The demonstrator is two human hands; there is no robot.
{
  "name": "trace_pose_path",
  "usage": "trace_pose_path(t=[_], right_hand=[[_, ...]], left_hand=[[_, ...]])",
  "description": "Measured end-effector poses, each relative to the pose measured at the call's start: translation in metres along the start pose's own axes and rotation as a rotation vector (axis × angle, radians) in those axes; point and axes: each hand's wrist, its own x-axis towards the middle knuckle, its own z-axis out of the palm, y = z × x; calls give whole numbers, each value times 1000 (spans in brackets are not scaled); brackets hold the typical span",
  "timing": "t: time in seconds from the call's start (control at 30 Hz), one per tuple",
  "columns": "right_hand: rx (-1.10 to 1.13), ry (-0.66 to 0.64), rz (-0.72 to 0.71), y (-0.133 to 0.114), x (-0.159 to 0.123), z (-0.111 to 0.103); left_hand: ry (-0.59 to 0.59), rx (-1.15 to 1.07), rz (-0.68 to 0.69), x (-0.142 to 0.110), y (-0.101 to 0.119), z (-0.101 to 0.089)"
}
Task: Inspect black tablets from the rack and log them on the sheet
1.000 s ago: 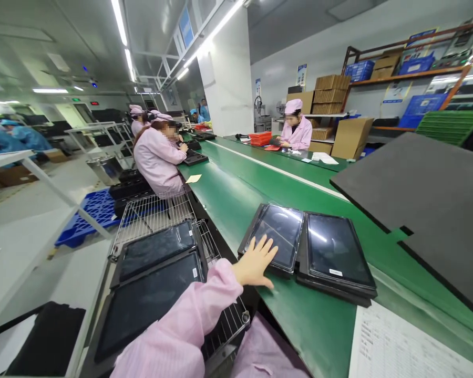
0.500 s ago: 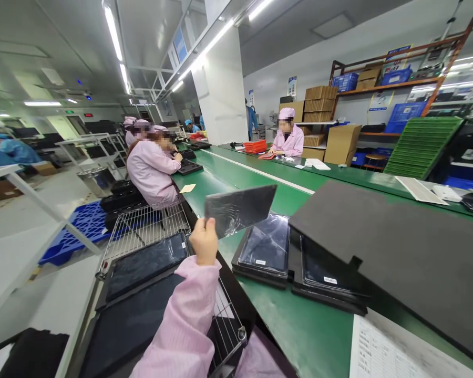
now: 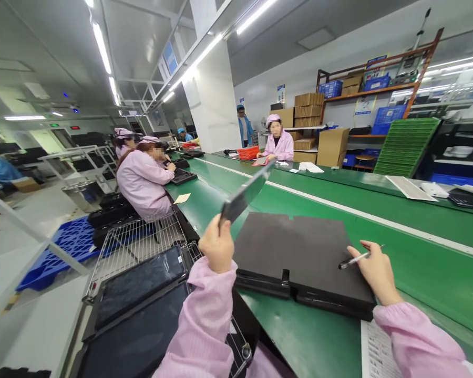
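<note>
My left hand [image 3: 217,244] is closed around one end of a tablet [image 3: 246,194], which it holds up edge-on over the green bench. In my right hand [image 3: 376,270] a pen [image 3: 353,260] is gripped between the fingers. That hand is beside the right edge of a flat dark foam sheet [image 3: 299,241]. The sheet lies over a black foam tray [image 3: 319,302] and hides what is inside. To my left, two more tablets, a far one [image 3: 142,281] and a near one [image 3: 137,336], lie in black foam on a wire rack.
A printed sheet [image 3: 378,349] lies at the bench's near right. The wire rack [image 3: 142,239] runs along the bench's left edge. Co-workers in pink sit at the left [image 3: 144,178] and across the bench [image 3: 279,144]. A yellow paper [image 3: 182,198] lies near the bench edge.
The dark foam sheet has come down over the tray, covering the tablets seen there earlier. My right hand has come into view with a pen. The held tablet has turned edge-on.
</note>
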Motion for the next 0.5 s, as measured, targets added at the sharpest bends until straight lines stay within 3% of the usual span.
trace_pose_path(t=[0.17,0.23,0.37,0.5], right_hand=[[299,-290,41,-42,-24,12],[390,-341,105,-53,-26,13],[400,-243,211,-51,-17,4],[348,-96,207,-32,-3,-3]], left_hand=[[-159,-292,316,-23,50,20],[-200,-411,425,-38,69,26],[-270,-571,563,-70,95,31],[-422,-526,603,-97,98,25]])
